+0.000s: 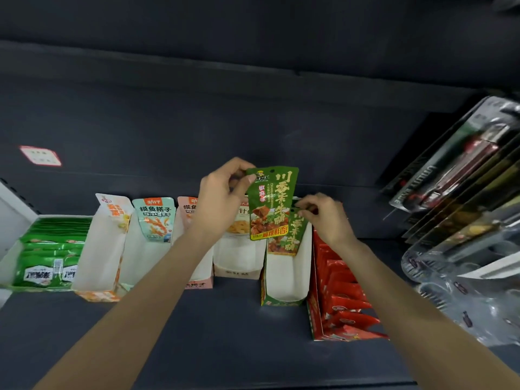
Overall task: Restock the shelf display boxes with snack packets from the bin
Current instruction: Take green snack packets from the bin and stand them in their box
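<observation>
A dark blue-grey shelf (213, 327) fills the lower half of the frame, with a back panel (197, 122) of the same colour rising behind it and the underside of another shelf across the top. A small red-edged label (40, 156) is stuck to the panel at the upper left.

Along the shelf stands a row of display boxes. At the far left a green box (47, 257) is packed with green packets. Beside it is an orange-printed box (98, 249) showing a bare white inside, then a box with a single teal packet (154, 219) upright at its back, then a pink box (197, 280) partly hidden by the left forearm. In the middle is a short white box (237, 263), and just right of it a green-trimmed box (284, 277), white inside. To its right a red box (342, 299) is full of red packets. At the right edge hang carded goods in clear plastic (461, 178); what they are is hard to tell.

The left hand (222, 192) pinches the top left corner of a green snack packet (271, 204), holding it upright above the green-trimmed box. The right hand (326, 215) pinches the top of a second green packet (289, 235) standing at the back of that box, just behind the first.
</observation>
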The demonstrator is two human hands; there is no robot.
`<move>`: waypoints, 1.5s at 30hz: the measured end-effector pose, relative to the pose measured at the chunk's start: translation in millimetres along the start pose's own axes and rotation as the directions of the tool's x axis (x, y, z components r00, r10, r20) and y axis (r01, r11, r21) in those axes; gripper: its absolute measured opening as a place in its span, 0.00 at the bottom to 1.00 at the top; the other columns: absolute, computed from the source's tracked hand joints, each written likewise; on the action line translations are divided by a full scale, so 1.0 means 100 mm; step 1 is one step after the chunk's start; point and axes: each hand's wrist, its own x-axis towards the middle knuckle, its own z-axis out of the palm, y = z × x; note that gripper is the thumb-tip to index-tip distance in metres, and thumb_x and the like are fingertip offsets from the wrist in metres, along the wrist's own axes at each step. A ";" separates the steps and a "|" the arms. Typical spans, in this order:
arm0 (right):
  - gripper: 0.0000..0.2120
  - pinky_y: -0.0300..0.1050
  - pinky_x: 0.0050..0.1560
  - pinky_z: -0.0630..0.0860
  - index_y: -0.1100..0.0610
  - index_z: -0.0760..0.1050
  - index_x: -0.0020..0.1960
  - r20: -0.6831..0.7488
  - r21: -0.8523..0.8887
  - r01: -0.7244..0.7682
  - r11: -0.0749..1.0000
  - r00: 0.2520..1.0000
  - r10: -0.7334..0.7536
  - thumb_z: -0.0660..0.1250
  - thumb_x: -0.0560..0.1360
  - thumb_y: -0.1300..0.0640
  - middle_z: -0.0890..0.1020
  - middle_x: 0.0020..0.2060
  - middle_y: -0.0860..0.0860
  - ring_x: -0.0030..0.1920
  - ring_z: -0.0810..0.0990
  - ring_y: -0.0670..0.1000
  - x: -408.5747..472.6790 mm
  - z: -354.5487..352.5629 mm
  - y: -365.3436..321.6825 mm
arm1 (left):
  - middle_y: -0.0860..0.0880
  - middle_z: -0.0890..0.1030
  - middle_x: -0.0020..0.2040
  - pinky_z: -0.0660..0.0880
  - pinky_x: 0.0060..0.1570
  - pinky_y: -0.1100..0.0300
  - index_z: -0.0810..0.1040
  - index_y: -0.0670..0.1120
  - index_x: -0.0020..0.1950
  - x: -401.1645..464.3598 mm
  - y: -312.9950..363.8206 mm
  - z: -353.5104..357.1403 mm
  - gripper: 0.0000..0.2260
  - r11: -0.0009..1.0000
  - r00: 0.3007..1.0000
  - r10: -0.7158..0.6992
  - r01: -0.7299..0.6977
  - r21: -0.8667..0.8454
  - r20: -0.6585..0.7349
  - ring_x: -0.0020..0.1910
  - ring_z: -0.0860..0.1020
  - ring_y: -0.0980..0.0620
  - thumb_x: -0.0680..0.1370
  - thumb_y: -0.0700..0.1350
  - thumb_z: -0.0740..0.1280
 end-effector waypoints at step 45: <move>0.25 0.54 0.67 0.66 0.52 0.66 0.72 0.091 -0.239 -0.023 0.971 0.995 0.045 0.66 0.76 0.53 0.67 0.67 0.50 0.68 0.65 0.52 -0.25 -0.21 0.09 | 0.46 0.77 0.55 0.72 0.46 0.57 0.76 0.46 0.60 -0.07 -0.41 0.59 0.11 0.768 0.967 0.048 -0.195 0.610 0.248 0.54 0.75 0.47 0.79 0.45 0.63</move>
